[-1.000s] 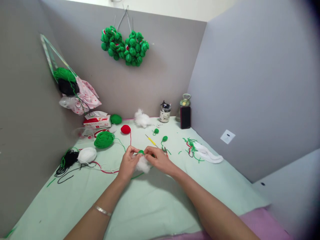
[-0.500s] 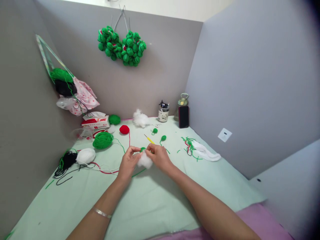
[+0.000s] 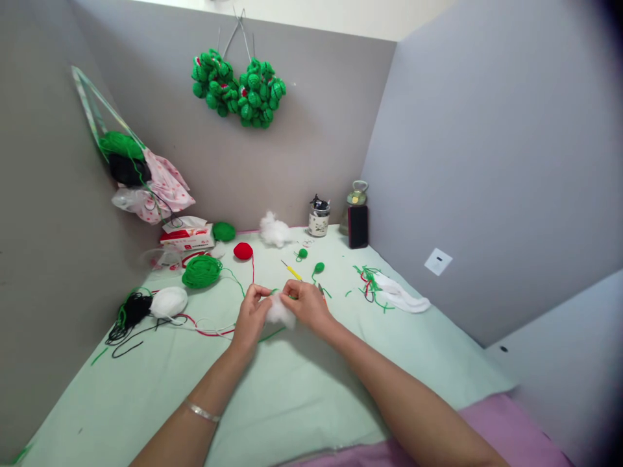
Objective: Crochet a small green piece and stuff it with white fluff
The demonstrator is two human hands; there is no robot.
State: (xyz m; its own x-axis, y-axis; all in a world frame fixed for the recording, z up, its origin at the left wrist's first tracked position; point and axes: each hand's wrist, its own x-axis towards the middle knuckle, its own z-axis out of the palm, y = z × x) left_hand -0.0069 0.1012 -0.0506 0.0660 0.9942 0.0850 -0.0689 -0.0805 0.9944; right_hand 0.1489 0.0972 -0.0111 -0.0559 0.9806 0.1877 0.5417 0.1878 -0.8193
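Observation:
My left hand point(image 3: 252, 316) is closed in a pinch on a small green crocheted piece point(image 3: 275, 291), mostly hidden by fingers. A tuft of white stuffing point(image 3: 281, 314) hangs beneath it, between both hands. My right hand point(image 3: 310, 305) presses from the other side, its thumb and finger pinching the stuffing against the green piece. Beyond the fingers lies a yellow-handled crochet hook point(image 3: 294, 273). Two small green crocheted balls point(image 3: 318, 267) with yarn tails rest behind my right hand. A dark pointed tool point(image 3: 322, 290) with some orange peeks out beside that hand, partly covered.
Red yarn point(image 3: 243, 251), green yarn point(image 3: 202, 271), white yarn point(image 3: 169, 302) and black yarn point(image 3: 132, 310) lie to the left. More stuffing point(image 3: 275, 229), a jar point(image 3: 318, 224) and a phone point(image 3: 357, 227) stand at the back. Yarn scraps point(image 3: 371, 282) and white cloth point(image 3: 402, 296) lie right.
Both hands stay close together, with the fingers shifted slightly over the stuffing. Less of the green piece shows now. The dark pointed tool has come into sight beside my right hand.

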